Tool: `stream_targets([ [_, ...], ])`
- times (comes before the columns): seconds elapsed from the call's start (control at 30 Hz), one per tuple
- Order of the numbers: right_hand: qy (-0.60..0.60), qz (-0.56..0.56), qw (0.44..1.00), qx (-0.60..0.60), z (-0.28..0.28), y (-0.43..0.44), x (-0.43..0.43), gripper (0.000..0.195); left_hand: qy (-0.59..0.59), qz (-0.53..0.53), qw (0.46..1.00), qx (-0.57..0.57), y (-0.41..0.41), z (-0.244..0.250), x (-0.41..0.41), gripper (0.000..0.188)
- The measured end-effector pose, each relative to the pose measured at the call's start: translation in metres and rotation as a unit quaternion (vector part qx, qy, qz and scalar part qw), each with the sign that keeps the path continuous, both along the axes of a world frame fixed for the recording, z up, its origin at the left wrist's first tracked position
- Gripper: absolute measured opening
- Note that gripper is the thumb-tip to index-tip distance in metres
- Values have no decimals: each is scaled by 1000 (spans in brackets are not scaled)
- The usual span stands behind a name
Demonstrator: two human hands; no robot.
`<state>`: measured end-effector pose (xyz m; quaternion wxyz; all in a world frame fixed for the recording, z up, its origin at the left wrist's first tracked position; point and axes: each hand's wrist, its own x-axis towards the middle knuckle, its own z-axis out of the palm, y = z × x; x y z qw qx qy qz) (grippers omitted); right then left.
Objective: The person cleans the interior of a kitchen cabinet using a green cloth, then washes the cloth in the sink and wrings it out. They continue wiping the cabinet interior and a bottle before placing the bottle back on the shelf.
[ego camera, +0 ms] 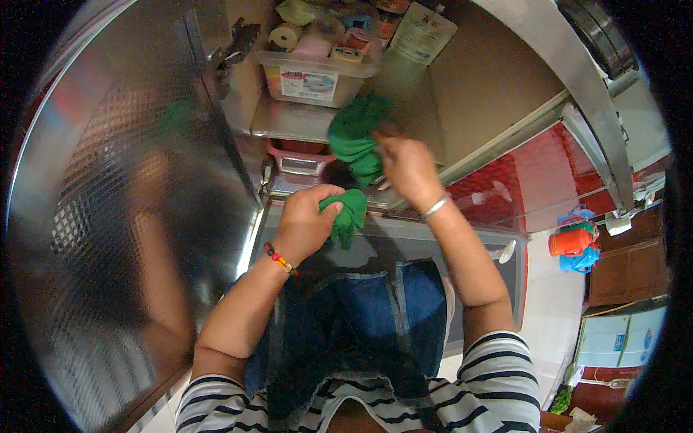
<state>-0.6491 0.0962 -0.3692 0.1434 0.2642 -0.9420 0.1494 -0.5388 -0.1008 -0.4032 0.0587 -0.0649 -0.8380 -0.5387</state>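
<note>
My left hand (307, 219) grips a small bunched green cloth (349, 215), whose loose end hangs below the fingers. Farther in, my right hand (411, 168) is closed on a larger crumpled green cloth (354, 140) at the mouth of an open cabinet. That cloth and the fingertips are blurred, and whether the two cloths are joined cannot be told. Behind the right hand's cloth, a clear plastic bin (308, 89) stands on the metal shelf (289, 120), filled with rolls and small packets. A pink basket (300, 157) sits on the level below, partly dark inside.
A shiny metal door (146, 216) stands along the left, reflecting my arm. A pouch (422, 33) bearing writing leans at the upper right in the cabinet. Below, a grey mat (487, 270) covers the floor. Red and blue thermos-like jugs (574, 241) stand far right.
</note>
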Motion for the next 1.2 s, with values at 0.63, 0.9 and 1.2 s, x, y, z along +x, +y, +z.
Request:
stream_targets([
  [0.63,-26,88,981,-171,1,-30,16,19,-27,10,1000,13,9,-6,-5,22],
  [0.9,-85,-157,900,-398,40,57,-85,35,-4,4,1000,14,12,-15,-13,22],
  [1.2,155,-105,965,182,-34,24,-181,56,-34,4,999,11,2,-14,-11,24],
])
